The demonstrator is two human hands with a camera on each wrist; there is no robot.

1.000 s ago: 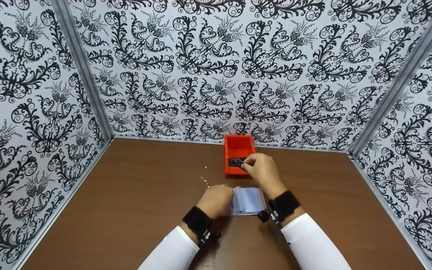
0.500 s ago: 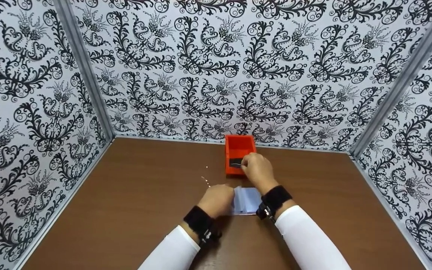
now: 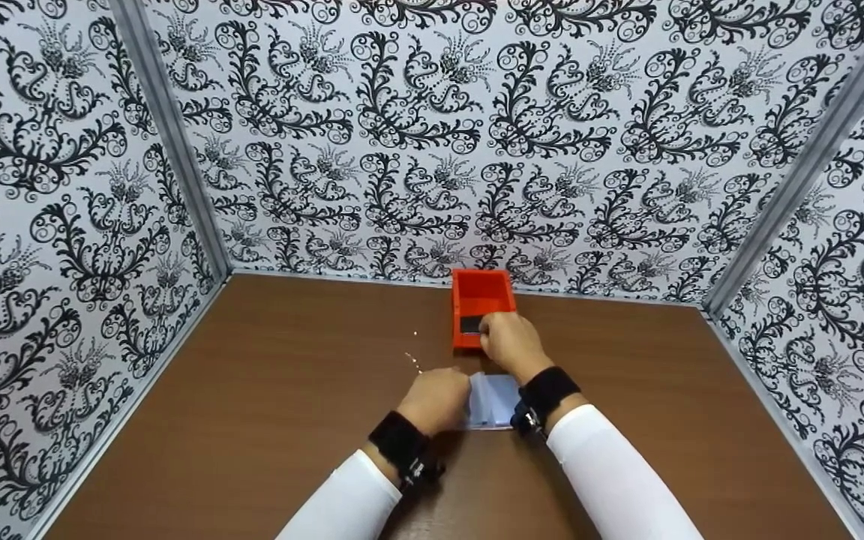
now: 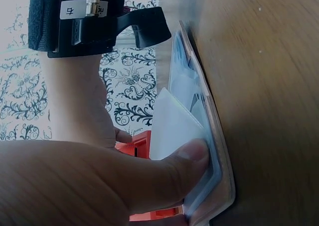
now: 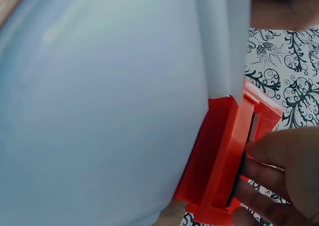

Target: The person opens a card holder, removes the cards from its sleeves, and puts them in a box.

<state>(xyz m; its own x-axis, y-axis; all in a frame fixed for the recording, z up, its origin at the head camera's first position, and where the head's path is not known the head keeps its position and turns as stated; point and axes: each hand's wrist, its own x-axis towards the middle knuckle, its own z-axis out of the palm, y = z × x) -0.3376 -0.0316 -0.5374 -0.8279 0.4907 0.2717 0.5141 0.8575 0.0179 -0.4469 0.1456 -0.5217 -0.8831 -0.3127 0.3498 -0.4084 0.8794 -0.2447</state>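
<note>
A small card holder (image 3: pixel 498 401) with clear plastic sleeves lies spread on the brown table. My left hand (image 3: pixel 436 397) grips its left side. In the left wrist view, the thumb (image 4: pixel 194 156) presses on the sleeves, and a pale flap stands up beside it. My right hand (image 3: pixel 513 343) is at the near end of a red bin (image 3: pixel 466 300), fingers curled down over its edge. A dark card (image 3: pixel 471 324) shows in the bin beside those fingers. In the right wrist view the fingertips meet a thin black card edge (image 5: pixel 233 193); the pinch itself is partly hidden.
The bin stands near the patterned back wall (image 3: pixel 432 150). A few small white specks (image 3: pixel 413 361) dot the table (image 3: pixel 289 375) left of it. Patterned side walls and grey frame posts (image 3: pixel 169 135) enclose the table.
My right hand has lowered slightly at the bin's near end; the black card it held above the bin now hardly shows. My left hand stays on the card holder.
</note>
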